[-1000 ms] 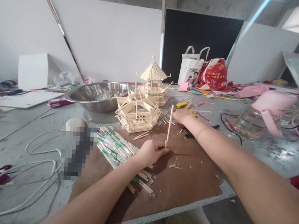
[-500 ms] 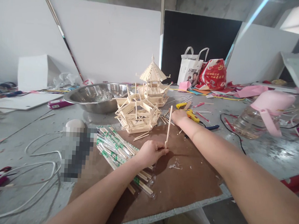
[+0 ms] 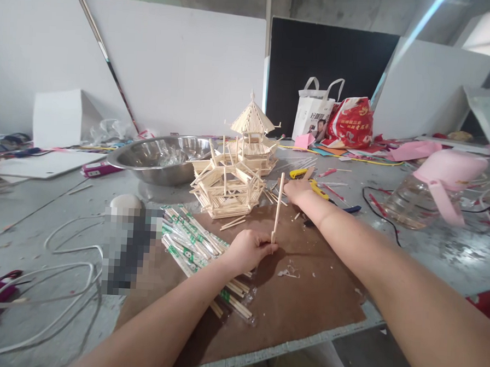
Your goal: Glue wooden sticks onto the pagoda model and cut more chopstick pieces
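My left hand point(image 3: 246, 249) is closed in a pinch round the lower end of a pale wooden stick point(image 3: 278, 205) that stands upright on the brown board point(image 3: 305, 296). My right hand point(image 3: 297, 189) reaches far forward past the stick and lies among loose sticks next to a yellow tool point(image 3: 315, 188); its fingers are hidden. Just left of it stands a six-sided stick frame point(image 3: 225, 189), with a roofed stick pavilion point(image 3: 253, 134) behind. A heap of wrapped chopsticks point(image 3: 192, 245) lies under my left wrist.
A steel bowl point(image 3: 160, 157) sits behind the models. White cable point(image 3: 59, 283) loops at the left. A clear spray bottle with a pink head point(image 3: 433, 188) lies at the right beside black wires. Bags point(image 3: 334, 120) and coloured paper scraps fill the back.
My right hand has shifted slightly near the yellow tool. The left hand still holds the stick upright in the same spot. The view has barely drifted.
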`<state>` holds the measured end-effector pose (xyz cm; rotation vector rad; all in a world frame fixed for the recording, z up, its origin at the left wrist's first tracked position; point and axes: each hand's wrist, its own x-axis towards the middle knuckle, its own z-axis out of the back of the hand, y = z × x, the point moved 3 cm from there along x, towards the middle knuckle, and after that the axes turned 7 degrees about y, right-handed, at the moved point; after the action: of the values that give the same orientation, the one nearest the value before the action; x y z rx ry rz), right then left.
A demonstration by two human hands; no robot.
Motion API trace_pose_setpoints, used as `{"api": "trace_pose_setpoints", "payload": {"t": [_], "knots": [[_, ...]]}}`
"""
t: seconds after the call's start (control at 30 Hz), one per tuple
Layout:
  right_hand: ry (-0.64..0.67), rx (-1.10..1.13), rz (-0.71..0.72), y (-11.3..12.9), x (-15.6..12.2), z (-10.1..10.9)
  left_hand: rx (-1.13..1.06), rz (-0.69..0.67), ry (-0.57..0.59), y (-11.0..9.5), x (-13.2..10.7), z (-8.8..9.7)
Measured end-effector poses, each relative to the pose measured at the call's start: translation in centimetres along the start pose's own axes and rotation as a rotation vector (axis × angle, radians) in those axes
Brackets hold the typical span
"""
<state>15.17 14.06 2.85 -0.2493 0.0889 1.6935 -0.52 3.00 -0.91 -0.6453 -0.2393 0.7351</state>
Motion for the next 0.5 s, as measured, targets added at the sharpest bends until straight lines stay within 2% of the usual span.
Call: {"api": "trace_pose_setpoints", "payload": {"t": [0.17, 0.23, 0.27, 0.33, 0.37, 0.5], "knots": [[-0.176, 0.114, -0.008, -0.3, -2.3, 1.9, -0.034, 0.027, 0.01, 0.1, 0.0, 0.0], [-0.22, 0.228, 0.075, -0.3, -4.2, 1.6, -0.07, 0.043, 0.003, 0.0, 0.0, 0.1], [-0.232, 0.438, 0.204, -0.1, -5.2, 1.1, -0.092, 0.053, -0.002, 0.0, 0.0, 0.1], [-0.139, 0.809, 0.348, 0.2, -7.0, -0.5, -0.142, 0.081, 0.0, -0.2, 0.0, 0.2], [-0.099, 0.947, 0.377, 0.4, -7.8, -1.4, -0.166, 0.095, 0.006, -0.3, 0.0, 0.2], [-0.008, 1.192, 0.464, 1.7, -9.5, -3.9, -0.23, 0.151, 0.016, -0.5, 0.0, 0.4]]}}
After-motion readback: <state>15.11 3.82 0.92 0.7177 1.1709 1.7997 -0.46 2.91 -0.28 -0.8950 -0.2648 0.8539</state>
